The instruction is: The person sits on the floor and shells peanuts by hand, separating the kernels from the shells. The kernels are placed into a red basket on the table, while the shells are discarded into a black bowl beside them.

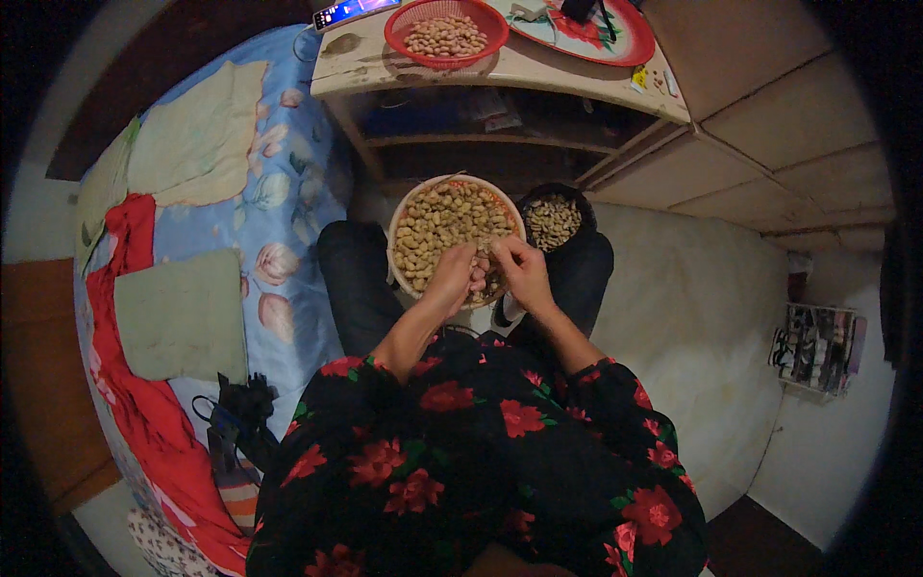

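A round, light-rimmed basket point(393, 249) of unshelled peanuts point(451, 216) stands between my knees. Over its near right part, my left hand point(453, 278) and my right hand point(525, 272) meet with their fingertips together. Between them they pinch a small pale peanut pod point(486, 245). Pinkish lumps show below my left thumb; I cannot tell whether they are shelled kernels or curled fingertips. Touching the basket's right side, a dark bowl point(588, 209) holds what look like broken peanut shells point(551, 220).
Ahead, a wooden table point(353, 72) bears a red plastic colander point(447, 61) of shelled peanuts, a lit phone point(353, 11) and a floral tray point(638, 50). At left is a bed point(281, 238) with folded cloths point(180, 314). A wire rack point(818, 350) hangs on the right.
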The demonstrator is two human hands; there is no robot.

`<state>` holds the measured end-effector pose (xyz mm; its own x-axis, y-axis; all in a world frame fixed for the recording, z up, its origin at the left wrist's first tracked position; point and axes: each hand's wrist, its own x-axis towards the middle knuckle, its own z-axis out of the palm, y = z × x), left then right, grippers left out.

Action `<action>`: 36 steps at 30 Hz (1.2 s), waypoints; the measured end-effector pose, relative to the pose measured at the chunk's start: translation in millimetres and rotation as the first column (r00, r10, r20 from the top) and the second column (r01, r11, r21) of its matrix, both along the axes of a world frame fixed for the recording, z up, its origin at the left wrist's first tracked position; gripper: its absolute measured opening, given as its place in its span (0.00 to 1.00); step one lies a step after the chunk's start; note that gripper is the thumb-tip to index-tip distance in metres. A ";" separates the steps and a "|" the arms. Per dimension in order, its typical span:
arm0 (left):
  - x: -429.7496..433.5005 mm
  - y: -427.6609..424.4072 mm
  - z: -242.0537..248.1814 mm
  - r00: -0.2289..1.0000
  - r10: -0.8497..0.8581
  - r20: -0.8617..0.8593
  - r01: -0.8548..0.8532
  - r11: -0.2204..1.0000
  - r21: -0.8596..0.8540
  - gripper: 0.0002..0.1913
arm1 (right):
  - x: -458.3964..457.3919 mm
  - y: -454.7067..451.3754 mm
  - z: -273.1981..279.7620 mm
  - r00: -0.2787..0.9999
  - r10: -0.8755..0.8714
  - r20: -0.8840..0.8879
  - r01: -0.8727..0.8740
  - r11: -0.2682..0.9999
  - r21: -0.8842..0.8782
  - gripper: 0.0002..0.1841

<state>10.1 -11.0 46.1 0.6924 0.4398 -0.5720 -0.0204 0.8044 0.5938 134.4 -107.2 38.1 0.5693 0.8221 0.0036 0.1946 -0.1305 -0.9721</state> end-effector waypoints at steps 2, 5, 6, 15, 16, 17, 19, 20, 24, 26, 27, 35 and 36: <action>-3.0 7.0 -15.1 0.998 -0.002 0.066 0.006 0.998 -0.061 0.08 | 15.7 -0.5 -6.1 0.996 -0.081 -0.043 0.080 0.997 -0.020 0.15; -13.0 21.2 5.0 0.992 0.116 0.056 -0.115 0.993 -0.035 0.04 | 59.8 3.8 5.8 0.949 -0.244 0.200 0.245 0.969 0.018 0.12; -16.3 25.7 14.8 0.984 0.174 0.043 -0.173 0.985 -0.010 0.04 | 79.2 1.7 9.7 0.858 -0.231 0.460 0.236 0.971 0.048 0.11; -67.8 67.9 3.5 0.925 0.367 0.099 -0.347 0.921 -0.178 0.04 | 48.5 -8.4 -5.9 0.873 0.255 0.415 -0.199 0.965 -0.173 0.08; -74.1 69.8 -8.2 0.917 0.379 0.124 -0.349 0.914 -0.208 0.04 | 26.7 -7.2 -11.4 0.825 0.307 0.474 -0.282 0.951 -0.125 0.09; -77.0 68.7 -14.9 0.920 0.372 0.124 -0.339 0.913 -0.227 0.04 | 4.7 -5.0 -5.4 0.788 0.375 0.488 -0.348 0.926 -0.148 0.08; -82.5 66.1 -18.8 0.926 0.355 0.124 -0.315 0.913 -0.260 0.05 | -25.2 1.5 -5.3 0.728 0.379 0.572 -0.327 0.924 -0.196 0.08; -84.0 64.9 -18.6 0.938 0.328 0.111 -0.295 0.925 -0.240 0.05 | -34.4 5.3 -7.0 0.706 0.379 0.598 -0.310 0.925 -0.221 0.09; -79.9 49.9 -7.5 0.960 0.274 0.061 -0.264 0.956 -0.131 0.06 | -41.7 14.0 -22.1 0.663 0.372 0.650 -0.292 0.928 -0.233 0.12; -76.8 40.7 1.2 0.972 0.234 0.000 -0.233 0.971 -0.050 0.05 | -38.9 13.7 -18.8 0.705 0.356 0.614 -0.270 0.934 -0.232 0.10; -77.3 36.4 -1.3 0.985 0.173 0.004 -0.172 0.985 -0.021 0.06 | -34.9 14.4 -16.5 0.786 0.319 0.530 -0.254 0.948 -0.193 0.09; -45.3 17.2 0.1 0.984 -0.180 -0.008 0.179 0.983 -0.038 0.11 | -13.1 20.8 17.9 0.958 0.284 -0.028 -0.286 0.955 -0.074 0.12; -42.6 18.7 0.9 0.983 -0.184 0.020 0.185 0.981 -0.061 0.11 | -13.1 21.7 22.6 0.960 0.279 -0.030 -0.281 0.957 -0.071 0.12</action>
